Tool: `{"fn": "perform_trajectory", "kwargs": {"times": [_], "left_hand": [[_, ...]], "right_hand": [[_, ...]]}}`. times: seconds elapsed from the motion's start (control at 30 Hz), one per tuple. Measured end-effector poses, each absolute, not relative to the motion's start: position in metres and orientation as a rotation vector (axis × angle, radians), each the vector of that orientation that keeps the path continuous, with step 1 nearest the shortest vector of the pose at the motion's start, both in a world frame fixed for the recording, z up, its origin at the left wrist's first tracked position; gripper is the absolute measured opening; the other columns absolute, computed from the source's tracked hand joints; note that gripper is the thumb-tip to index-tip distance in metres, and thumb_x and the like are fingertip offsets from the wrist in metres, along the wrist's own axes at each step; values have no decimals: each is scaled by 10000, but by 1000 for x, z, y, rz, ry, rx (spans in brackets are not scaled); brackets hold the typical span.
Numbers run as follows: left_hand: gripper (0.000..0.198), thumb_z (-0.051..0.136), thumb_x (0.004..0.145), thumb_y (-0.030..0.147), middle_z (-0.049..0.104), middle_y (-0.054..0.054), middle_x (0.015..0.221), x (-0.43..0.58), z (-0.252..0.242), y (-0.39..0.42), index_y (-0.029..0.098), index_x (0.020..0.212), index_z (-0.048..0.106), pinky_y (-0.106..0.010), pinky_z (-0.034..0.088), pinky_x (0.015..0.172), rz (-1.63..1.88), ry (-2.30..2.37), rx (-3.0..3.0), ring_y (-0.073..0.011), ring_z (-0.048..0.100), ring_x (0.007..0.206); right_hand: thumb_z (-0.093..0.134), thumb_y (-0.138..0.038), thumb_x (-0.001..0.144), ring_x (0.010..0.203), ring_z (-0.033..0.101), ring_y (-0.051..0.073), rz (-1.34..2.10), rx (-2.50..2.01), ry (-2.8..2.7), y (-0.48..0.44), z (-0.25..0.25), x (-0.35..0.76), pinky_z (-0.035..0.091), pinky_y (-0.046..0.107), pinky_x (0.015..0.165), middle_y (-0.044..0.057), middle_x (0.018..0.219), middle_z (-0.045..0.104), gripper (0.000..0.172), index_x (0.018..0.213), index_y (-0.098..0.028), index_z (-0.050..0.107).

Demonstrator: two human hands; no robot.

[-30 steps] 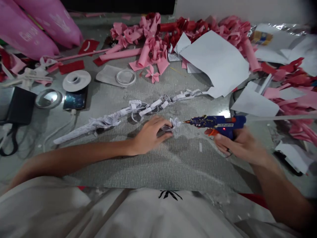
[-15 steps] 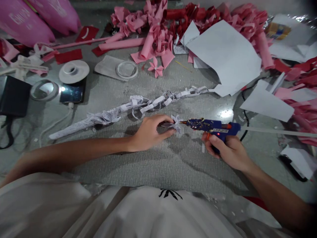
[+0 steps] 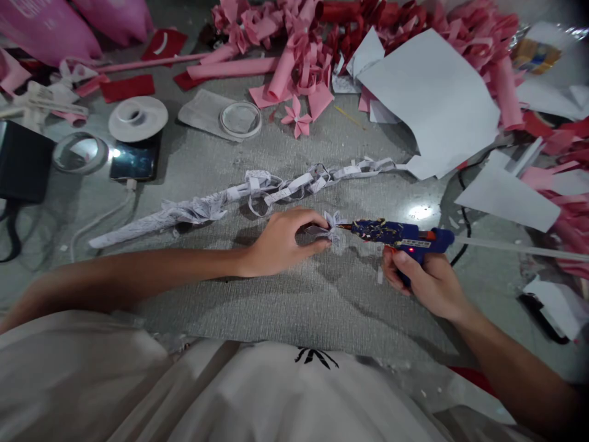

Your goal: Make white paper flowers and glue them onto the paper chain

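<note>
Sitting nearer the paper flower point(image 3: 335, 233) than before (left hand point(image 3: 281, 242) pinching it), glue gun point(image 3: 389, 232) gripped in right hand point(image 3: 430, 279)

I see the glue gun point(image 3: 391, 234) in dark blue, the paper flower point(image 3: 335, 230) greyish white, the table point(image 3: 276, 307) finely streaked grey, and, along its far edge, a paper heap point(image 3: 315, 67) in pink and red.

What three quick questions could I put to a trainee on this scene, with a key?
1. The right hand holds: (a) a phone, (b) a glue gun, (c) scissors?
2. True or false: the pink flower lies on the table, apart from both hands.
3. Fill in: the glue gun points toward a pale flower pinched in the ____ hand.
Key: 1. b; 2. true; 3. left hand.
</note>
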State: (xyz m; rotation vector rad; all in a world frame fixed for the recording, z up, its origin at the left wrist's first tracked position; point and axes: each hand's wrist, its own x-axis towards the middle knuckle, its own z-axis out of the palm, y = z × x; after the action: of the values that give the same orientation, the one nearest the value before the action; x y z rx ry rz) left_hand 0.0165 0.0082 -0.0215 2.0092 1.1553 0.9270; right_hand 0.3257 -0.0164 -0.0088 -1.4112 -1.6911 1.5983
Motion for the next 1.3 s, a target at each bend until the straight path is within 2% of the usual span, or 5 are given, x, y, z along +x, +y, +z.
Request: {"fn": "perform_trajectory", "kwargs": {"times": [0.37,0.6,0.73,1.0,1.3], "left_hand": [[185,793,909,308,790,-39,998,16,-24,9,199,1045,730,-304,571,850,965,1134,1992,-176,734,889],[144,769,918,281,789,-33,966,16,-22,8,196,1020,714,-264,585,745,974,1105,1944,-147,726,793],[164,769,926,313,786,-39,980,17,-23,6,195,1027,715,-254,623,745,1016,1062,1868,-144,747,799],[169,783,921,312,775,-41,959,18,-23,4,183,1008,716,-249,645,733,1074,1043,1827,-132,746,769],[172,774,919,317,784,-54,1004,18,-23,4,192,1028,731,-264,660,756,1087,1053,1810,-147,756,816]], "right_hand": [[469,-564,1080,487,462,111,1570,-1446,-1764,-17,-9,329,384,264,441,-15,594,503,525,695,-213,534],[457,-564,1087,491,476,107,1538,-1473,-1852,-17,-6,330,407,269,498,-30,583,526,475,773,-220,553],[447,-552,1093,508,498,108,1530,-1451,-1941,-19,-6,332,418,274,520,-20,601,545,497,736,-219,541],[510,-505,1071,496,540,124,1209,-1356,-1994,-25,-8,326,451,270,495,-23,606,592,347,917,-228,651],[506,-444,1060,507,593,137,970,-1273,-2258,-19,4,318,466,288,540,-11,590,624,407,727,-232,605]]}}
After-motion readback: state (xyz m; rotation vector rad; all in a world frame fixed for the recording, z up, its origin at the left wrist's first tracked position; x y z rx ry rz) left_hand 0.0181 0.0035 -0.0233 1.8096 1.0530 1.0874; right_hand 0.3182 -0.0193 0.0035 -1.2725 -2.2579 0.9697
